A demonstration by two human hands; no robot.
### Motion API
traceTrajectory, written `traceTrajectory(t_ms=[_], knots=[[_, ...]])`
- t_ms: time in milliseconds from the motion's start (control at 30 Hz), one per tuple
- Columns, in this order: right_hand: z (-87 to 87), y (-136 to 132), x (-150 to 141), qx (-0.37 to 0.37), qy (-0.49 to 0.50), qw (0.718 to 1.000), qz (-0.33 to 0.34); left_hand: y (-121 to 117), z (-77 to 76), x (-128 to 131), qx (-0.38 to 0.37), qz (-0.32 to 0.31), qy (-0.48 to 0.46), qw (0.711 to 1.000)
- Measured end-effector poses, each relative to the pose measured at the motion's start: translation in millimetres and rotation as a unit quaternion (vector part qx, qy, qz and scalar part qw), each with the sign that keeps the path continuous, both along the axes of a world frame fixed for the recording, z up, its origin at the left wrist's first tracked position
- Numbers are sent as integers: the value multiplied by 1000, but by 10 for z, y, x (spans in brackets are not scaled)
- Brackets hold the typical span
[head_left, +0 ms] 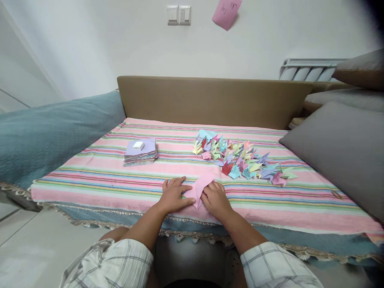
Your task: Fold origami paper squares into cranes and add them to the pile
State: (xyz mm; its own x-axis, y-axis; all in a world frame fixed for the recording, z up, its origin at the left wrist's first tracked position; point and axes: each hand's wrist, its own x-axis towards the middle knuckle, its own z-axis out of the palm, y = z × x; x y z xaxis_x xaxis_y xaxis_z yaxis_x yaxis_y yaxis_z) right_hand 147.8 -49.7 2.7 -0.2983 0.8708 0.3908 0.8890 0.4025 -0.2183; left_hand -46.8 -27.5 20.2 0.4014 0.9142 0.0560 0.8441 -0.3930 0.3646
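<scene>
My left hand (174, 196) lay spread, gripping nothing, its thumb and forefinger on the pink paper (199, 187) atop the striped cloth (114, 190), seemingly to steady it. My right hand (216, 200) curled in at the raised flap, though its fingertips were hidden and I couldn't tell whether they pinched. Beyond, a white block (138, 145) sat on the paper stack (140, 159), probably weighting it, apart from the folded birds (240, 158).

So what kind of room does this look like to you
Probably a room in a home, perhaps a living room: there's what looks like a sofa with a brown backrest, a striped cover over its seat, and a large gray cushion at the right.
</scene>
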Motion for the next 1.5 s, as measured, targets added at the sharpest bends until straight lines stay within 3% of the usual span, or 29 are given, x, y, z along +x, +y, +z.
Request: traceTrajectory(t_ms=[367,867,1333,1500], knots=[[-12,-37,-65,-3,21,1000,23,37,-69,11,16,14,12,1000],[-35,-95,-151,-11,-37,999,-4,8,18,-15,-16,3,-18,1000],[-14,-119,-174,-6,8,1000,10,5,-95,83,64,52,-26,996],[81,-143,-102,27,62,996,60,14,-122,91,71,49,-11,996]])
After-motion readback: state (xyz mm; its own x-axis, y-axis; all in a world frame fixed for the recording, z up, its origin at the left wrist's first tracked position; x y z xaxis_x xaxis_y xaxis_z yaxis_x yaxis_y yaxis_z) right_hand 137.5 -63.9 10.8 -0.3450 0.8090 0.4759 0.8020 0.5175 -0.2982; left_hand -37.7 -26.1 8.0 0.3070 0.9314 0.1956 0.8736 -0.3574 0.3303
